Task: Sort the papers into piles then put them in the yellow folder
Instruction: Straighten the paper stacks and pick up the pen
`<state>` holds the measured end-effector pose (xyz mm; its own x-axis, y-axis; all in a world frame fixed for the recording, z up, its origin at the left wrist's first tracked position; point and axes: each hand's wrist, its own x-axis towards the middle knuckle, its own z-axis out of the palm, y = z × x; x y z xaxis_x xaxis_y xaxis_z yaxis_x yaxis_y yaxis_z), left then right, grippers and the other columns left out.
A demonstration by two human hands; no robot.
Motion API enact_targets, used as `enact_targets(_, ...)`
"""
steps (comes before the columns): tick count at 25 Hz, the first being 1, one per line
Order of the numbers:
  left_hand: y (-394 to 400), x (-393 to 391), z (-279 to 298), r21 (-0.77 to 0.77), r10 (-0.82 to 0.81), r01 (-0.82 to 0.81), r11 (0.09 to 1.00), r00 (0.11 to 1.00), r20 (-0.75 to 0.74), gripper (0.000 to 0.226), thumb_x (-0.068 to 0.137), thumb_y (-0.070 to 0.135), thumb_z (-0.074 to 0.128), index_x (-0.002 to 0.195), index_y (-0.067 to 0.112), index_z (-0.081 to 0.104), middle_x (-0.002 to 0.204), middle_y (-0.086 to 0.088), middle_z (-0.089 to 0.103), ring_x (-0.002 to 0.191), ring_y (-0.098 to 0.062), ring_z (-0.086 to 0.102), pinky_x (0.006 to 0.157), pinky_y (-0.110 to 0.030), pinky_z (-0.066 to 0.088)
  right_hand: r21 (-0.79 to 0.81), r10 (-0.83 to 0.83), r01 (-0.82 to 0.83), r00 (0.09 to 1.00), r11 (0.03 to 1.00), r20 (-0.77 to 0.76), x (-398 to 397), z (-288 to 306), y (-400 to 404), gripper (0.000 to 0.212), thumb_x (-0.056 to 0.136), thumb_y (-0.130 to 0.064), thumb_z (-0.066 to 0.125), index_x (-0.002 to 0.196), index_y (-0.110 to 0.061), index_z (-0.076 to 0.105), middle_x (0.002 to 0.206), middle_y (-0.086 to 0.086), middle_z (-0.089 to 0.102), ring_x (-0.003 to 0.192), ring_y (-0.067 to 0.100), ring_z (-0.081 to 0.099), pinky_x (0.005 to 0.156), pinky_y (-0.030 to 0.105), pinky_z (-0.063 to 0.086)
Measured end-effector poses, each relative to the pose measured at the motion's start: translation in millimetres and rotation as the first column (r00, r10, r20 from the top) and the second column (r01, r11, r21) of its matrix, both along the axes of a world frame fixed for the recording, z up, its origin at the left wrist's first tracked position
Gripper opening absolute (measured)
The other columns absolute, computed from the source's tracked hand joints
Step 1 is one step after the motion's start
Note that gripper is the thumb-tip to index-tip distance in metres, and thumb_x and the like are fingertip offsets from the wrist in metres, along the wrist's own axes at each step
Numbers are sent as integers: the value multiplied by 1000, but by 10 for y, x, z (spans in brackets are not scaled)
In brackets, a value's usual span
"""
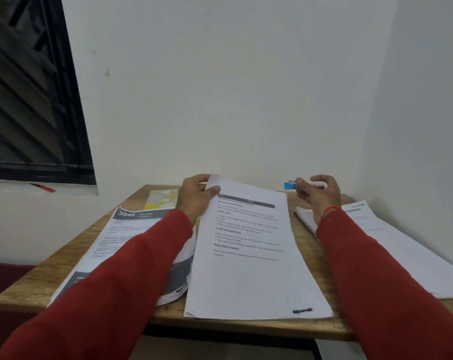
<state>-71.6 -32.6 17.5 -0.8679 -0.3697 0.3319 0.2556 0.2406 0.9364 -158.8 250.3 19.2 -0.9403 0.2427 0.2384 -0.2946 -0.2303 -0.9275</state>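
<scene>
A white printed sheet (251, 255) lies in the middle of the wooden table (38, 281). My left hand (196, 198) pinches its far left corner, thumb on top. Left of it lies a pile of papers with grey headers (121, 229), partly under my left sleeve. Another white pile (402, 245) lies at the right, partly under my right arm. My right hand (319, 196) hovers above the table's far edge and pinches a small blue object (291, 185) in its fingertips. The yellow folder (163, 200) peeks out at the far left, behind the left pile.
The table stands against a white wall in a corner. A dark window (33, 100) with a sill is at the left, and a red pen-like item (44, 188) lies on the sill. Dark red floor shows at the lower left.
</scene>
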Motion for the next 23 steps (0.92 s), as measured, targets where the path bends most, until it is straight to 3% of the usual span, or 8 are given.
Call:
enact_targets(4,-683,199,390,44,89,-87,995,996,-27,33,87,2,73,120,5,67,106,-20,72,91,-35,72,86,-51,59,305,133,-132,991,943,19,74,-138,-159,30,72,-3,87,78,-6,58,83,17,67,78,30,70,76,37,63)
enact_targets(9,-1409,480,353,148,201,-205,968,979,40,33,91,-3,67,124,-2,62,88,-12,70,55,-11,70,53,-27,59,683,75,-78,997,727,34,194,-241,-337,37,69,-13,90,69,-12,54,69,3,66,72,21,65,65,32,53)
enact_targets(12,-1608,530,185,258,203,-229,938,971,124,42,92,-1,67,132,-6,56,103,-20,70,61,-17,72,50,-29,58,756,44,-50,999,653,29,256,-204,-370,34,73,-18,88,69,-12,55,72,-1,61,70,10,53,58,26,37)
enact_targets(15,-1625,603,211,259,163,-205,944,971,177,37,92,2,68,127,-3,59,102,-18,71,61,-16,71,48,-25,57,767,50,-53,998,639,27,275,-206,-366,33,74,-22,88,72,-10,57,75,2,63,72,14,54,58,29,38)
enact_targets(17,-1742,703,264,105,209,-232,967,959,193,28,93,4,68,119,9,60,93,-7,68,62,-14,70,51,-19,54,774,63,-52,998,631,15,276,-217,-381,32,74,-23,88,72,-11,58,76,4,65,73,15,55,58,29,39)
enact_targets(19,-1979,757,196,-124,280,-258,958,936,213,30,91,8,71,118,13,60,105,-7,69,84,-21,68,73,-22,55,788,76,-57,997,613,13,257,-225,-392,31,75,-24,88,76,-9,61,80,5,66,74,15,56,59,29,41)
enact_targets(21,-2161,818,17,-384,317,-198,902,907,276,35,89,11,74,122,10,65,119,-10,70,101,-25,66,90,-31,51,796,107,-83,994,599,24,236,-245,-403,29,76,-25,87,81,-8,64,82,6,67,75,17,57,60,28,42)
enact_targets(23,-2248,812,-225,-531,342,-133,837,884,319,42,87,14,75,127,14,65,124,-9,67,109,-24,63,96,-32,47,806,136,-99,990,584,23,222,-275,-402,28,75,-23,88,82,-9,64,83,7,67,76,20,58,61,28,43)
